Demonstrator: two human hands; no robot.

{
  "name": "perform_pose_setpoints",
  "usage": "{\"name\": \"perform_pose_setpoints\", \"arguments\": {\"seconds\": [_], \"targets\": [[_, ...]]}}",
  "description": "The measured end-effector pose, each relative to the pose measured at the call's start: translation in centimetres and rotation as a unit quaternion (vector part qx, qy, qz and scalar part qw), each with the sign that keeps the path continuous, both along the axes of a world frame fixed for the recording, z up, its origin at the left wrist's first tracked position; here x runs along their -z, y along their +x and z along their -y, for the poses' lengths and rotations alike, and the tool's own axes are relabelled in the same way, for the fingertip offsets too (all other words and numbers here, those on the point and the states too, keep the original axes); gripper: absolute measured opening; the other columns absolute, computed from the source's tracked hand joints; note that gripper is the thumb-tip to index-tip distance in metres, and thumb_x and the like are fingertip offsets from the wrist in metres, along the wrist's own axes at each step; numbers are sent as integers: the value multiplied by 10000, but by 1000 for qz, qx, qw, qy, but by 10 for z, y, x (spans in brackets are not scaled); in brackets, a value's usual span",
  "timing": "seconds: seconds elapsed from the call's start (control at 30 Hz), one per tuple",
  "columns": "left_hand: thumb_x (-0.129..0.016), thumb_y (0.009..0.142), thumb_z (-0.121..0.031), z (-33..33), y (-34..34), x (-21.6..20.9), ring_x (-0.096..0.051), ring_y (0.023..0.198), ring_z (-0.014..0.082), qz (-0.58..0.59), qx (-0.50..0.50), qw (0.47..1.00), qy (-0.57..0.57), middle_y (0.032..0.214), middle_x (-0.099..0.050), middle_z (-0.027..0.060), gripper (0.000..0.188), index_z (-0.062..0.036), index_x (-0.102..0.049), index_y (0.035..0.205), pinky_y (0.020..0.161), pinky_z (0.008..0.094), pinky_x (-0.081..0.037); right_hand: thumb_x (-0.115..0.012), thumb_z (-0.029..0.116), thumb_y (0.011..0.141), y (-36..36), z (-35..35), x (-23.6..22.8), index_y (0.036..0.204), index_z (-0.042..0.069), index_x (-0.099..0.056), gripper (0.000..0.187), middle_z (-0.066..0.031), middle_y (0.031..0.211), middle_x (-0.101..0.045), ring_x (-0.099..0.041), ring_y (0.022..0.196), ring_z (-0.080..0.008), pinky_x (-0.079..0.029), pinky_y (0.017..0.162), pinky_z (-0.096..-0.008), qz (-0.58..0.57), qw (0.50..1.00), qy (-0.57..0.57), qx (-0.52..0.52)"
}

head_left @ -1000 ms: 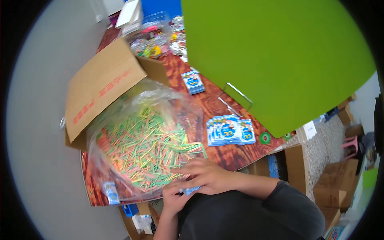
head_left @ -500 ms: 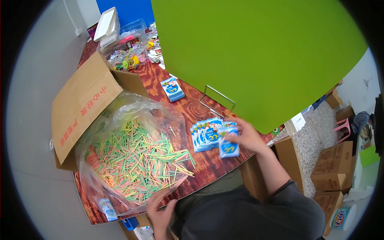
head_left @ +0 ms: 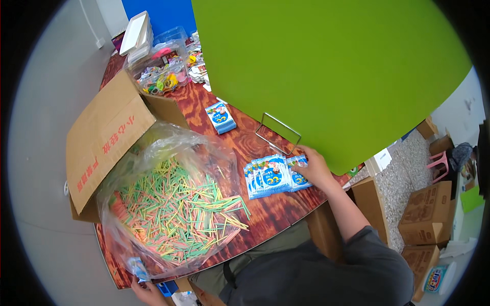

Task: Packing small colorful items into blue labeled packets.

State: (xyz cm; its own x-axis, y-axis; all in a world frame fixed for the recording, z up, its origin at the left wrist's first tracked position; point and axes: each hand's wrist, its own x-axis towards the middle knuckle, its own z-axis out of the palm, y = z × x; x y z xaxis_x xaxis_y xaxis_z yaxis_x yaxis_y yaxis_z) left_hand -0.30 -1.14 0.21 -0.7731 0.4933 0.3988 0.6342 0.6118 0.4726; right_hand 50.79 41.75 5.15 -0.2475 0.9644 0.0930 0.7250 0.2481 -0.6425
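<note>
At the bench's (head_left: 273, 217) near-left corner, left hand (head_left: 147, 295) touches a packet (head_left: 137, 267), pinch unclear; the right hand (head_left: 316, 169), fingers (head_left: 308, 152) spread, touches pouches (head_left: 300, 182).

Even brightness, dark fisheye rim.

A fan of packets (head_left: 266, 178), glossy blue and white, overlaps face up on the right of the bench (head_left: 275, 209). Just right sits a matching packet (head_left: 298, 184), partly hidden. A lone packet (head_left: 137, 268) rests near left, its tilt unclear.
</note>
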Motion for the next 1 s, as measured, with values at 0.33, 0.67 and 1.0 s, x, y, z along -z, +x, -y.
{"name": "perform_pose_setpoints", "arguments": {"seconds": [0.33, 0.67, 1.0], "targets": [[-692, 806, -112, 2, 2, 15, -515, 1215, 410, -21, -1, 982, -189, 1330, -527, 277, 521, 43, -558, 1285, 978, 450, -449, -794, 167, 779, -8, 4, 18, 1307, 44, -544, 597, -184, 1162, -572, -598, 1056, -355, -488, 918, -412, -2, 997, 68, 24], [-635, 791, -84, -26, 26, -6, -612, 875, 420, -96, -103, 971, -193, 960, -620, 183, 205, -4, -612, 979, 745, 497, -491, -709, 141, 866, -18, 28, -19, 1209, 34, -595, 377, -146, 1157, -541, -623, 857, -240, -521, 763, -334, 12, 989, 135, 51], [-655, 854, -148, -57, 5, -32, -687, 767, 338, -49, -123, 967, -216, 861, -680, 195, 188, 34, -658, 899, 695, 452, -525, -734, 59, 822, -96, 95, -43, 1135, 16, -622, 336, -127, 1191, -538, -626, 884, -193, -544, 722, -305, -155, 980, 48, -113]]}}
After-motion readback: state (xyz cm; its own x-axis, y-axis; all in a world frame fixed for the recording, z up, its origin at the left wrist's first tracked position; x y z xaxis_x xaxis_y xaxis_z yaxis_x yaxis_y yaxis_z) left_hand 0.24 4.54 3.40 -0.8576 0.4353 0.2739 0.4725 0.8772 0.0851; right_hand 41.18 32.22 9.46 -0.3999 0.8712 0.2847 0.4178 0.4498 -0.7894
